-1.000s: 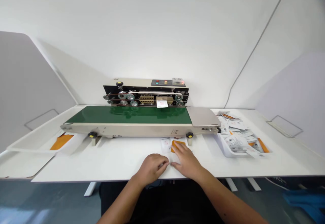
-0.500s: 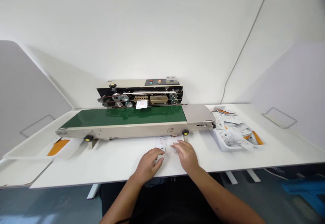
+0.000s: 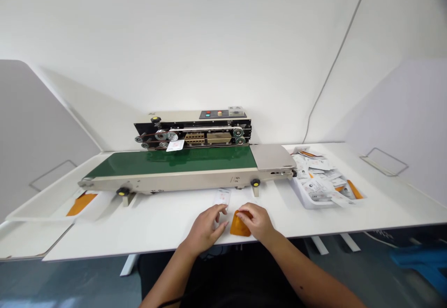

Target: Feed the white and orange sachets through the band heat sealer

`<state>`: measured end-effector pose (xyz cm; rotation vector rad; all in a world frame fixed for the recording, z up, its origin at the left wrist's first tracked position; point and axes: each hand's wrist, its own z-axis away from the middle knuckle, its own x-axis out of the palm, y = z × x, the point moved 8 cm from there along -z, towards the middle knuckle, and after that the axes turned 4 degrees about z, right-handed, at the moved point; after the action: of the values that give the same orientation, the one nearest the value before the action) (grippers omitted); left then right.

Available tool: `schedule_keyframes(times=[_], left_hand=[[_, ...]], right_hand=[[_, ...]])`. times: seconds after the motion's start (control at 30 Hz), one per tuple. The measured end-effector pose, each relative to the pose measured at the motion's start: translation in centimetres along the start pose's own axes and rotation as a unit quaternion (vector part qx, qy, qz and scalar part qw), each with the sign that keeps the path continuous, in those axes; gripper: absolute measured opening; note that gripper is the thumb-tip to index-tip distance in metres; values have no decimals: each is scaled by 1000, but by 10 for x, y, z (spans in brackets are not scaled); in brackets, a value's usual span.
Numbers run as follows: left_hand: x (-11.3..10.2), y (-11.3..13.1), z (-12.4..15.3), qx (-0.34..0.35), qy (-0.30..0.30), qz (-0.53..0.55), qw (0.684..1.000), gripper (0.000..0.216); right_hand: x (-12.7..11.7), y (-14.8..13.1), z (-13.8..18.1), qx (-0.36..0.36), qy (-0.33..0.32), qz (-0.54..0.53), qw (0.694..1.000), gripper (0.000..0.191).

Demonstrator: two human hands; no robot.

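Orange packet: a small flat piece, deep amber, with a soft sheen and a slightly rounded lower edge; its upper right part is hidden by fingers. From where I stand, it's tilted just above or against the front of the white table, I can't tell which.
Right hand: thumb and fingers pinched closed on that packet's upper edge.
Left hand: loosely curled, with a clear gap between thumb and fingers; I can't tell whether the fingertips touch the pouch beside them.
Printed pouch: pale, with small reddish print, lying just beyond the left hand's fingers and partly covered by them.
Machine: a white pouch with reddish print juts from its rollers over the green belt.
Right-hand bin: heaped with white printed packets, orange showing among them.
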<state>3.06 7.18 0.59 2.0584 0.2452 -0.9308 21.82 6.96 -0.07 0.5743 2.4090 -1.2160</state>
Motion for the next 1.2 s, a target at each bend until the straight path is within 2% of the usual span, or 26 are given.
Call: schedule_keyframes(times=[0.13,0.27,0.43,0.57,0.67,0.77,0.87,0.93,1.0,1.07,1.1,1.17,1.2], left_hand=[[5,-3,-1,-14,-26,32,999,48],[8,-5,-2,-41,-53,77,995,47],[4,9,-1,-17,-79,112,990,43],[-1,18,2,14,-71,142,987,49],[-1,11,1,-6,-42,118,992,37],[-2,2,1,-27,-3,91,996,24],[-5,-1,2,-30,23,93,995,23],[-8,-1,4,-19,40,111,993,26],[-11,-1,6,-7,56,131,990,34],[-12,-2,6,-2,62,137,989,40],[-11,-2,6,-3,59,135,989,42],[-9,-3,6,-4,49,124,991,43],[-8,-3,6,-4,45,119,992,43]], right_hand=[[12,-2,2,-3,-70,7,998,18],[25,-6,7,-10,-100,13,995,18],[29,-19,5,-29,-78,2,997,16],[24,-24,-1,-33,-68,-5,997,21],[23,-28,-5,-20,-89,-3,996,21],[24,-33,-8,6,-148,22,989,25],[21,-38,-12,21,-248,85,965,30],[10,-41,-19,16,-301,110,947,20],[-9,-41,-36,17,-318,81,944,17],[-37,-33,-66,53,-276,4,960,21],[-54,-25,-85,87,-226,-41,969,26],[-91,-1,-123,159,-79,-125,976,35],[-106,13,-138,191,-10,-162,968,37]])
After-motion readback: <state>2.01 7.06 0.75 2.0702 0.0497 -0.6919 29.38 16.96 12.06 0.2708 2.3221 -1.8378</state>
